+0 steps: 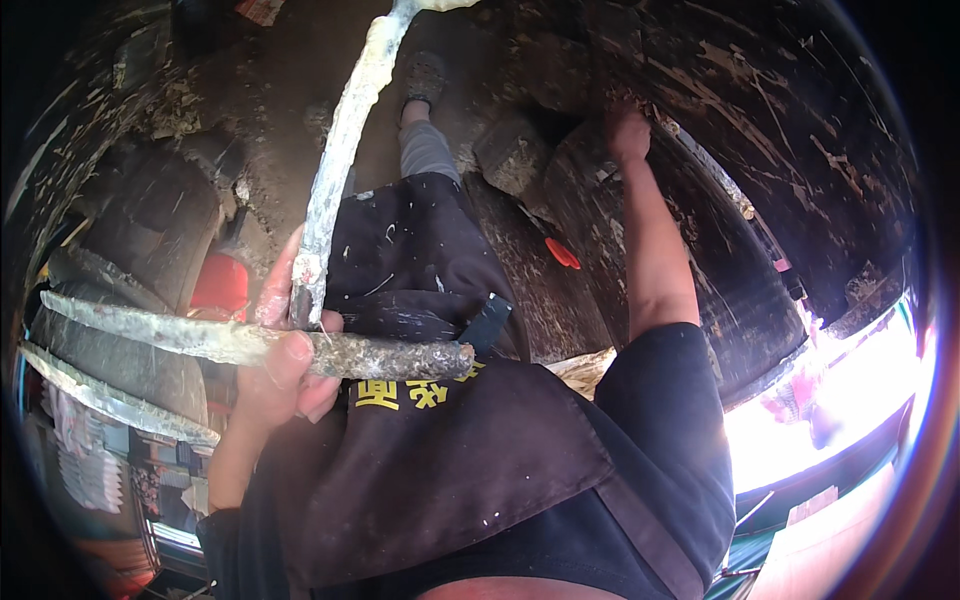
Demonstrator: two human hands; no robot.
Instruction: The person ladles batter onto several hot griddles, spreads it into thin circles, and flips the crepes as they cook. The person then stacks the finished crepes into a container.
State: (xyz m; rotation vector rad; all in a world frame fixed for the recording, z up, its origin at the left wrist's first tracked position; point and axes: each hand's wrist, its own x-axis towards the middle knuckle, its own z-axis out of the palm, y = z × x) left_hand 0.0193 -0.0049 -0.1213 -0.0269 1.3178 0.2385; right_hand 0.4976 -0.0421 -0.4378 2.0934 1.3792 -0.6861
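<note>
1. I judge the work to be under way, not finished: a crosswise bar (190,335) and an upright bar (345,140), both pale-crusted, are lifted in front of my apron (450,450). I cannot tell what is left.
2. My left hand (268,388) is wrapped round the crosswise bar, thumb pressed on it. The upright bar meets it there; whether they join, I cannot tell.
3. My right hand (628,138) reaches to the dark slabs (580,200), near one's pale edge. Its fingertips are lost in shadow, so I cannot tell whether they pinch anything.
4. Counted: two bars, one small red piece (562,253) on the slabs, one larger red object (220,285) beyond the crosswise bar. The slabs overlap too much to count.
</note>
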